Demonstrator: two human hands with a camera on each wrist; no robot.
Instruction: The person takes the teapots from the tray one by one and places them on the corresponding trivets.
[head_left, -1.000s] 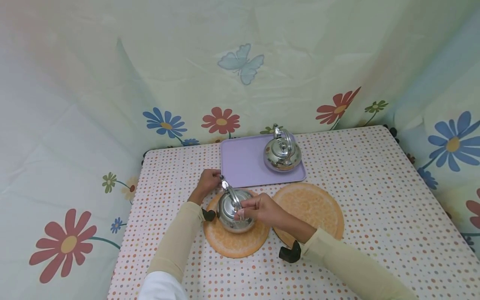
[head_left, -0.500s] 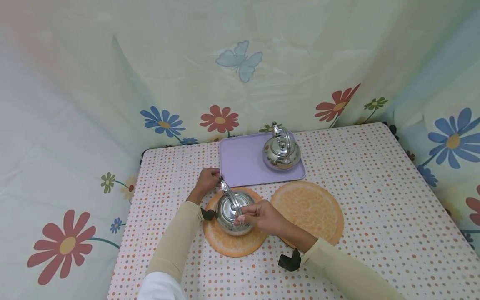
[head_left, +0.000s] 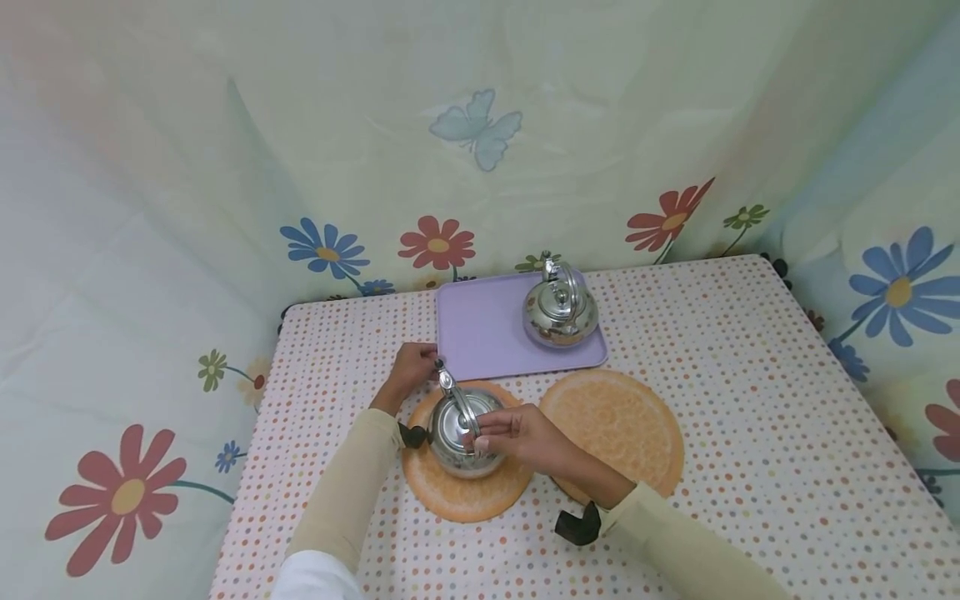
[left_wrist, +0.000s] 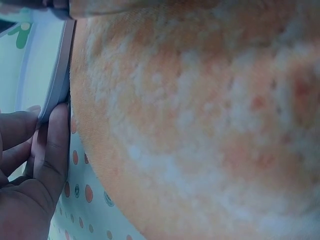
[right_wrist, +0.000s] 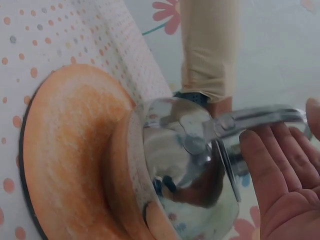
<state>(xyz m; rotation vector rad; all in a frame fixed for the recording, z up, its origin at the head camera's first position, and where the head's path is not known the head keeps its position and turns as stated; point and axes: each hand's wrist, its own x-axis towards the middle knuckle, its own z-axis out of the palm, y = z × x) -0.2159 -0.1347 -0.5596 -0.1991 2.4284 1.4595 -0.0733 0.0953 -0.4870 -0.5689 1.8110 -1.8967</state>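
Note:
My left hand (head_left: 411,367) is at the front left corner of the purple tray (head_left: 480,329). In the left wrist view the fingers (left_wrist: 55,145) pinch the tray's rim (left_wrist: 59,75). My right hand (head_left: 528,435) grips the arched handle of a shiny metal kettle (head_left: 463,458) over the left orange round mat (head_left: 472,504), its spout toward the tray. In the right wrist view the fingers (right_wrist: 272,165) lie under the handle (right_wrist: 250,119) of the kettle (right_wrist: 175,150). Whether the kettle's base touches the mat, I cannot tell.
A second metal kettle (head_left: 558,315) stands on the tray's right part. Another orange round mat (head_left: 615,425) lies to the right on the dotted tablecloth (head_left: 750,417). Flowered curtains (head_left: 337,167) hang behind and at both sides.
The gripped kettle and my right hand have shifted slightly toward the near edge of the mat. My left hand has stayed at the tray corner. The head view has moved a little.

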